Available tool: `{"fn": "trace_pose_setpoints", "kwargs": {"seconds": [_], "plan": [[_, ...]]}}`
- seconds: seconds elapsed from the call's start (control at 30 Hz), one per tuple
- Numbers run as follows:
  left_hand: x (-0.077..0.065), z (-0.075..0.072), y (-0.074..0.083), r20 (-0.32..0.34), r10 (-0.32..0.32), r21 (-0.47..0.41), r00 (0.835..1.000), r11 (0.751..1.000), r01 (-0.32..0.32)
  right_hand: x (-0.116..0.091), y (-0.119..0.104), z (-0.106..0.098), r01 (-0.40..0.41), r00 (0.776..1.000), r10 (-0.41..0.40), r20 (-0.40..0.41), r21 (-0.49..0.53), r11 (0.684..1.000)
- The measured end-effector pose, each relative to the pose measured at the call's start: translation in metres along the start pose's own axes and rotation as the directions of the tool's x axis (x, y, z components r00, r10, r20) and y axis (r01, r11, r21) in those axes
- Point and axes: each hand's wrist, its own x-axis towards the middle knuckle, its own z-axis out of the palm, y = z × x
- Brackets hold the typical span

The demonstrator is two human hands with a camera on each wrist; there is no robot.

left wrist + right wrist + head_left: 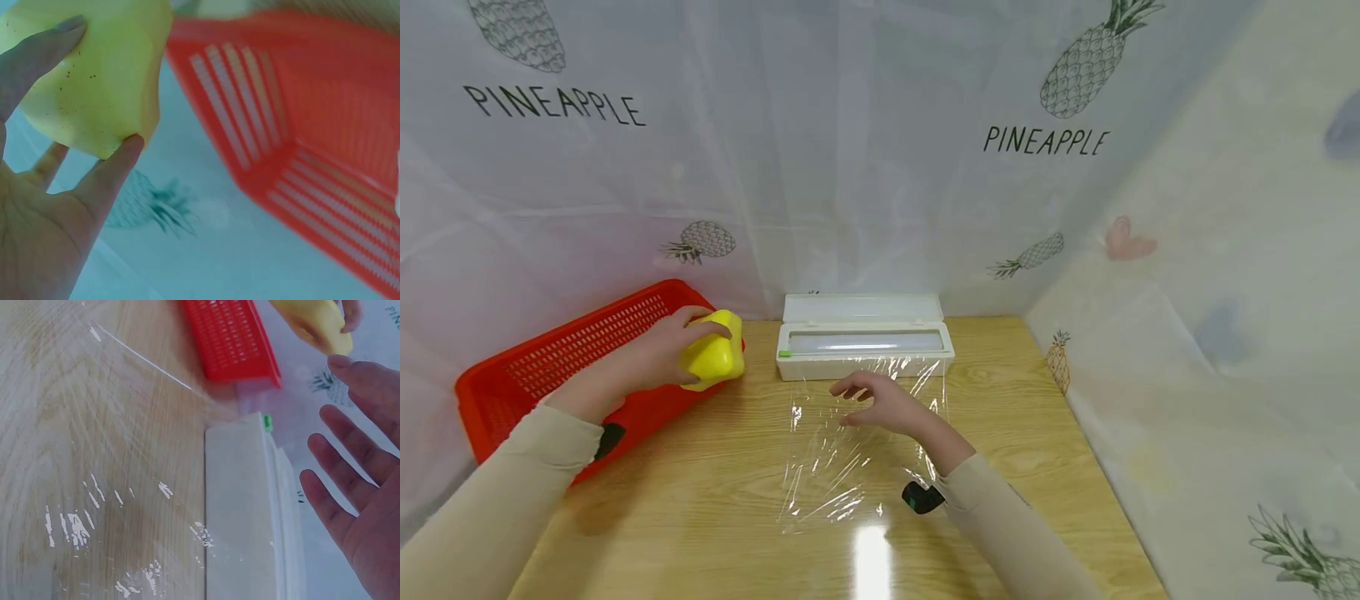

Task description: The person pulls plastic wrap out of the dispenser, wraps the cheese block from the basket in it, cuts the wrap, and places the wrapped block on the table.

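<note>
My left hand [670,346] grips a yellow lobed fruit [717,350] between thumb and fingers, above the right end of a red plastic basket [587,333]. Small brown specks mark the fruit's skin [100,81] in the left wrist view. Over a sheet of clear cling film [827,467] is my right hand [880,404], palm turned leftward, its fingers spread and nothing in them. The film runs from a white dispenser box [865,367] toward me across the wooden table. In the right wrist view the fruit [319,325] appears beyond my fingertips.
The dispenser's lid [861,308] stands raised at the back, and a small green tab [785,354] sits at its left end. Pineapple-printed sheeting [850,167] hangs behind the wood-grain table [1000,400] and along its right side.
</note>
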Motion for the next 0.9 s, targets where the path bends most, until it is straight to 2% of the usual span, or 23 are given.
{"fn": "trace_pose_setpoints", "kwargs": {"seconds": [0.1,0.23,0.43,0.53,0.67,0.77,0.9], "plan": [[0.000,0.012,0.018,-0.038,0.019,-0.013,0.999,1.000,-0.020,-0.008,0.002,0.000,-0.003,1.000,0.003,0.004,0.016,1.000],[0.002,0.034,0.044,-0.076,-0.003,-0.064,0.997,0.998,-0.002,-0.020,0.004,0.002,0.013,1.000,-0.013,0.008,0.037,0.999],[0.002,0.078,0.083,-0.188,0.023,-0.107,0.982,0.993,-0.044,-0.033,0.002,0.009,0.074,0.997,-0.069,-0.043,0.109,0.991],[0.001,0.103,0.102,-0.225,-0.017,-0.163,0.974,0.986,-0.020,-0.038,0.004,0.015,0.093,0.994,-0.079,-0.079,0.178,0.980],[0.001,0.133,0.124,-0.223,-0.111,-0.245,0.968,0.968,0.055,-0.045,0.008,0.024,0.117,0.988,-0.087,-0.128,0.249,0.961],[0.002,0.150,0.138,-0.210,-0.147,-0.298,0.967,0.951,0.080,-0.052,0.005,0.030,0.120,0.985,-0.079,-0.152,0.283,0.952],[0.001,0.167,0.150,-0.162,-0.186,-0.377,0.969,0.919,0.113,-0.061,-0.002,0.039,0.065,0.982,0.000,-0.186,0.343,0.937]]}}
